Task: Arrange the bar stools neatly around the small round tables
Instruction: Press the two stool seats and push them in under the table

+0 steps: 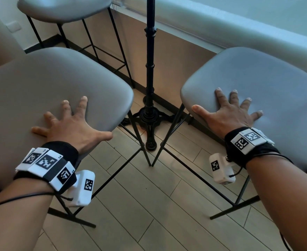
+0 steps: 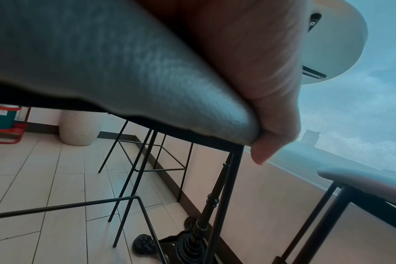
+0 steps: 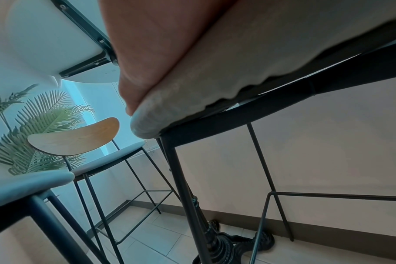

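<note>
Both hands [image 1: 71,127] [image 1: 228,113] lie flat on 2 stool seats [image 1: 58,84] [image 1: 257,84].

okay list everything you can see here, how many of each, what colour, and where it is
bar stools: three, grey seats on black frames; one under each hand, one further back left
table pedestal: one, black, on the floor between the two near stools
round tabletop: one, pale, seen from below overhead
planter: one, white, by the far wall
palm plant: one, green, by the window
floor: pale tile
left hand: flat, fingers spread on left stool seat
right hand: flat, fingers spread on right stool seat
</note>
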